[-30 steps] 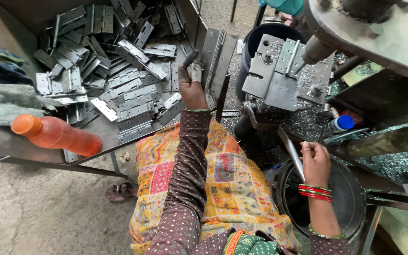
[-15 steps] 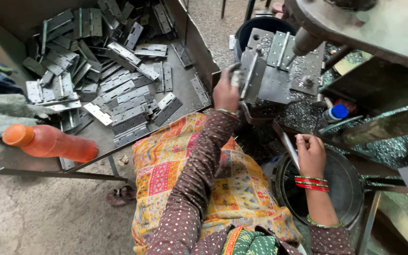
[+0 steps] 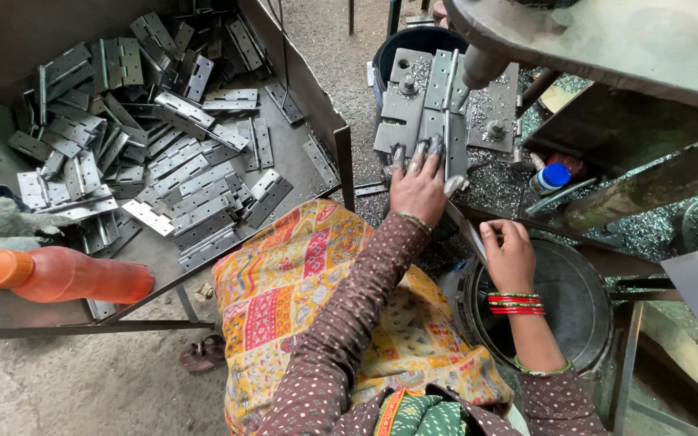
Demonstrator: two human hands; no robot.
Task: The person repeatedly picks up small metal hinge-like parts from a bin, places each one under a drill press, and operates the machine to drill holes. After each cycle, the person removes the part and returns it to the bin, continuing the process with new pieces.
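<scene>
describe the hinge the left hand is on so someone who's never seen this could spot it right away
Start at the grey metal press plate just right of the big tray of loose hinges, under the machine's round ram. On that plate stands one steel hinge, its leaves running lengthwise, with the left hand pressing its near end. Unlike the heaped ones, it lies alone on the plate.

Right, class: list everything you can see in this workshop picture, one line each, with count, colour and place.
hinges: many, grey metal, heaped in tray at left
tray: one, dark metal, left
bottle: one, orange, lying on tray's near edge
machine fixture: one, grey, top centre
lever: one, metal, centre right
tub: one, dark, round, lower right
left hand: fingers pressing a hinge on the fixture
right hand: gripping the lever
</scene>
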